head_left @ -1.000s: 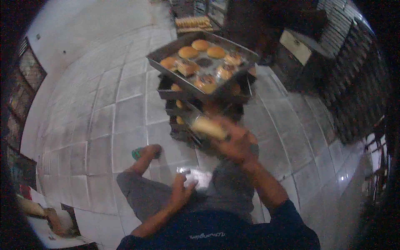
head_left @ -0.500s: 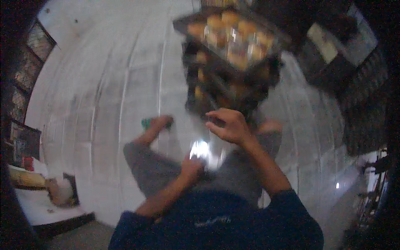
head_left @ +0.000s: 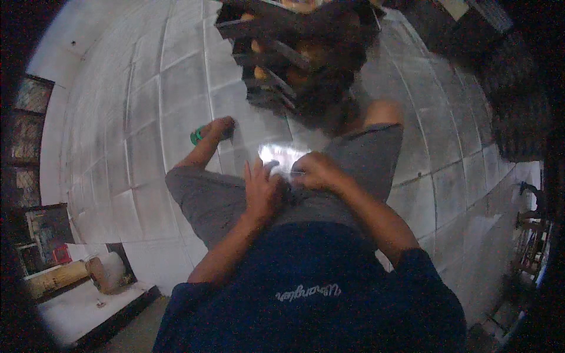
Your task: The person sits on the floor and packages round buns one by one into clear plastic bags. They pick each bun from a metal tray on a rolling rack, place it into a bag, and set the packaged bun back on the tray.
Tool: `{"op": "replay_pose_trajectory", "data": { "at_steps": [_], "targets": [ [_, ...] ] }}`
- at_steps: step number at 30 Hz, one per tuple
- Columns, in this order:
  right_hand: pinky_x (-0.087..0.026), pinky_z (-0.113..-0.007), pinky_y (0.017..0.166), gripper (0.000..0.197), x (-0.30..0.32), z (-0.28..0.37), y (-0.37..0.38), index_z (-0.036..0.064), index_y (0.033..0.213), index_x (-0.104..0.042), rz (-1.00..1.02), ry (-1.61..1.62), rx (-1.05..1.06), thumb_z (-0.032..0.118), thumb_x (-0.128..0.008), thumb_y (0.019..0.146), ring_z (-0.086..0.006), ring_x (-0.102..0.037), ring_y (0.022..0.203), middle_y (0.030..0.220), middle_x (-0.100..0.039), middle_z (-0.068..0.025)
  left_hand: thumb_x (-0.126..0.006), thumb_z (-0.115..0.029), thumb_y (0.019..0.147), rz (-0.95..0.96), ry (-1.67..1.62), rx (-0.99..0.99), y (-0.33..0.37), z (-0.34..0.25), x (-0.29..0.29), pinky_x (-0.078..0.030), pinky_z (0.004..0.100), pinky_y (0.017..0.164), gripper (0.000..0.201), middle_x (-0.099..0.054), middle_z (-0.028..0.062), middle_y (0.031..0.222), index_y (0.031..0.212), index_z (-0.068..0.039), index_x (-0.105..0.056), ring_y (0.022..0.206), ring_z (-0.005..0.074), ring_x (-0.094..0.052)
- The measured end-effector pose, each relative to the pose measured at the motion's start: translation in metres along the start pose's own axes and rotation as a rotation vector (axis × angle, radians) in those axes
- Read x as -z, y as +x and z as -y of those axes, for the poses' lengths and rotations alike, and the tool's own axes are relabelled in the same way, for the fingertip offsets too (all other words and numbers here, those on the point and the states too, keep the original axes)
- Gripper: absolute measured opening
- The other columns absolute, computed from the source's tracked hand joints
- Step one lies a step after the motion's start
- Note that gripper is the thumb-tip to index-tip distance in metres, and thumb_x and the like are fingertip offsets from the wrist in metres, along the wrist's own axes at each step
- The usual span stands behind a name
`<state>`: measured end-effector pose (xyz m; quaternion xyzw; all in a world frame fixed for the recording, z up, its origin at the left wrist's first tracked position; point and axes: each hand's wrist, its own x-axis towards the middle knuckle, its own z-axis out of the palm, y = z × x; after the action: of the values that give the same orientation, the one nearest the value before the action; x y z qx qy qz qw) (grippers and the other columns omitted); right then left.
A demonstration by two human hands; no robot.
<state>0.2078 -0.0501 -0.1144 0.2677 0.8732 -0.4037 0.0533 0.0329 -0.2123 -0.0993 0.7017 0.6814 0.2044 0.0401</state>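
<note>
Plastic wrapper [head_left: 281,157] pinched by both hands [head_left: 288,179] above grey tiled floor [head_left: 147,88], beside stacked trays [head_left: 282,59]

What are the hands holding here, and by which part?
Both the left hand and the right hand grip a clear shiny plastic bag at its near edge; the exact finger placement is blurred.

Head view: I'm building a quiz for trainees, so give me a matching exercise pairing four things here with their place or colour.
Things:
1. shiny clear plastic bag
2. stacked dark metal trays of orange buns
3. green sandal
4. grey shorts

Places or colours:
A. on the foot, on the pale tiled floor
B. top of the picture, ahead of the knees
C. between the left hand and right hand
D. over the thighs

Pairs: 1-C, 2-B, 3-A, 4-D
</note>
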Motion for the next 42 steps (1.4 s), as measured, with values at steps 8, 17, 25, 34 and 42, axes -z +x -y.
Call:
{"op": "replay_pose_trajectory", "data": {
  "at_steps": [8,17,25,34,42],
  "targets": [
    [-0.052,-0.029,0.065,0.024,0.032,0.052,0.010,0.0037,0.088,-0.080,-0.553,0.818,-0.170,0.027,-0.083,0.087,-0.0108,-0.067,0.071,0.080,-0.076,-0.0051,-0.077,-0.037,0.096,0.117,-1.861,1.148,0.035,-0.031,0.029,-0.054,0.0386,0.085,0.040,-0.069,0.0065,0.098,0.116,-0.004,-0.070,0.095,0.0191,-0.064],
    [-0.055,-0.034,0.065,0.037,0.270,0.173,0.090,0.0018,0.087,-0.080,-0.671,0.119,0.280,0.038,-0.081,0.090,-0.0114,-0.066,0.066,0.072,-0.074,-0.0067,-0.080,-0.020,0.091,-0.517,-1.124,1.148,0.076,0.149,-0.007,-0.056,0.0317,0.073,0.023,-0.067,0.0062,0.092,0.099,-0.001,-0.069,0.081,0.0149,-0.064],
    [-0.053,-0.034,0.071,0.037,0.464,0.100,0.359,0.0069,0.095,-0.074,-0.298,0.010,-0.218,0.042,-0.081,0.087,-0.0159,-0.064,0.084,0.092,-0.070,-0.0063,-0.081,-0.017,0.087,-0.233,-1.329,1.014,0.076,0.213,-0.086,-0.049,0.0306,0.063,0.021,-0.071,0.0048,0.085,0.098,-0.001,-0.075,0.073,0.0133,-0.061],
    [-0.055,-0.031,0.080,0.040,0.471,0.109,0.337,0.0019,0.113,-0.070,-0.327,-0.069,-0.015,0.029,-0.081,0.086,-0.0176,-0.068,0.088,0.101,-0.072,-0.0070,-0.071,-0.038,0.096,-0.163,-1.057,0.912,0.099,0.207,-0.090,-0.049,0.0394,0.067,0.039,-0.067,0.0066,0.076,0.083,-0.001,-0.069,0.071,0.0170,-0.063],
    [-0.059,-0.037,0.088,0.065,0.273,0.137,0.088,-0.0010,0.135,-0.059,-0.562,0.566,0.282,0.045,-0.077,0.093,-0.0192,-0.070,0.102,0.117,-0.070,-0.0090,-0.054,-0.051,0.107,-0.298,-1.720,1.080,0.097,0.187,-0.043,-0.031,0.0318,0.051,0.043,-0.047,-0.0039,0.064,0.083,-0.015,-0.057,0.056,0.0100,-0.039]
  ]
}}
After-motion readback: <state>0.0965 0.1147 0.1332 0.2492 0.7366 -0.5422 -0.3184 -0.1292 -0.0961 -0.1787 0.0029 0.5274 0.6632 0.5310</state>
